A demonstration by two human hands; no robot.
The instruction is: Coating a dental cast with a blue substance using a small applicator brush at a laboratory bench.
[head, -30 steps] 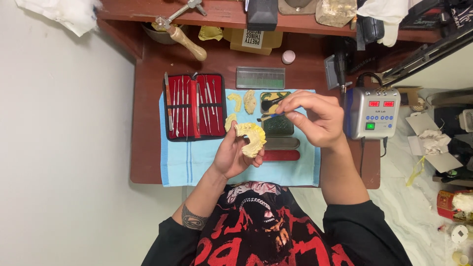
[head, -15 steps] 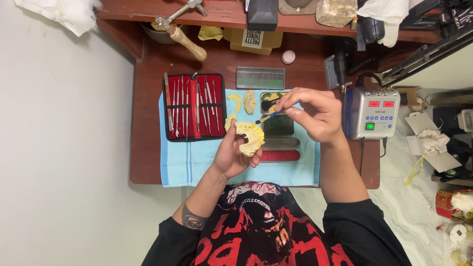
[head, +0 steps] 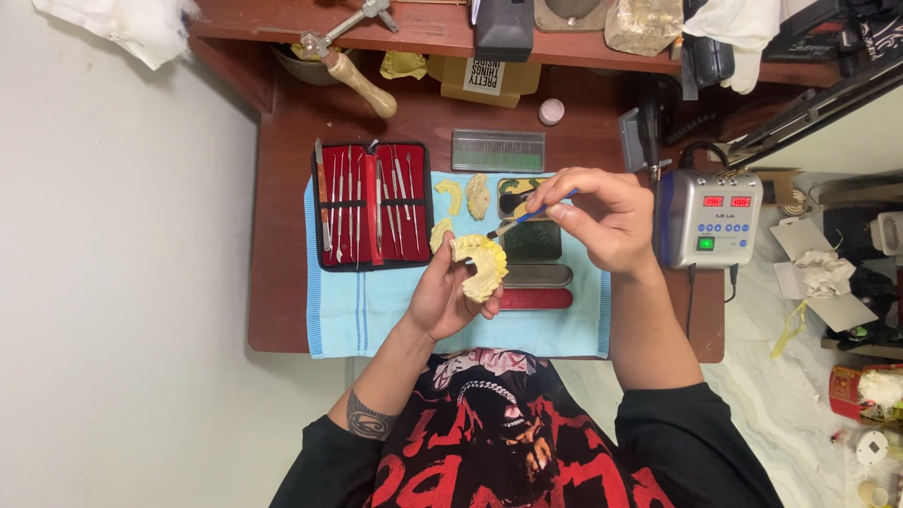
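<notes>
The left hand [head: 450,296] cups a pale yellow dental cast [head: 480,264] over the light blue towel [head: 343,315] on the wooden counter [head: 282,245], fingers curled around it. At two o'clock from the cast, the right hand [head: 602,218] pinches a thin blue-handled brush [head: 527,218], its dark tip just beside the cast's top edge. At nine o'clock lies an open red case of metal instruments [head: 372,205]. At three o'clock from the right hand stands a grey control box [head: 710,218] with red displays.
</notes>
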